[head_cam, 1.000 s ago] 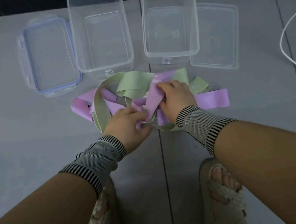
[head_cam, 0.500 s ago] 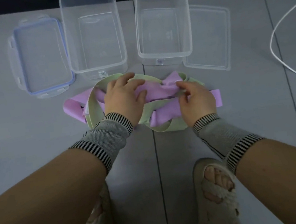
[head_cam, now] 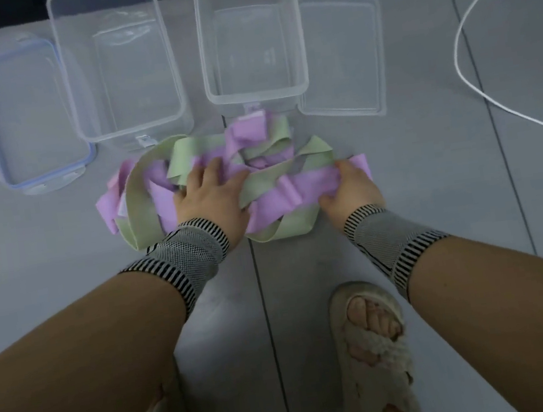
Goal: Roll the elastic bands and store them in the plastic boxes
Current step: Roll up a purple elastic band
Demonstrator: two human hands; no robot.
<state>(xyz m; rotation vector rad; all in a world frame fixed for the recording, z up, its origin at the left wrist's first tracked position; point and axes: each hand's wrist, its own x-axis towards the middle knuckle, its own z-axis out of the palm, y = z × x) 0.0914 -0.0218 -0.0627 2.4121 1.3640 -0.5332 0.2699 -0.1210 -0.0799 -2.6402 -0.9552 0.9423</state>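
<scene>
A tangled heap of purple elastic bands [head_cam: 305,187] and pale green elastic bands [head_cam: 187,154] lies on the grey floor in front of two clear plastic boxes. My left hand [head_cam: 210,196] lies on the middle of the heap, its fingers spread over purple and green bands. My right hand [head_cam: 351,192] grips the right end of a purple band that stretches between the two hands. The left box [head_cam: 75,93] and the right box [head_cam: 298,46] stand open with nothing inside.
A blue-rimmed lid [head_cam: 23,117] lies left of the boxes and a clear lid [head_cam: 340,55] lies right of them. A white cable [head_cam: 475,85] curves across the floor at far right. My sandalled feet [head_cam: 371,348] are below the heap.
The right hand slid right along the purple band to its end. The left hand shifted slightly toward me on the heap, and the bands have been stirred and bunched toward the right box.
</scene>
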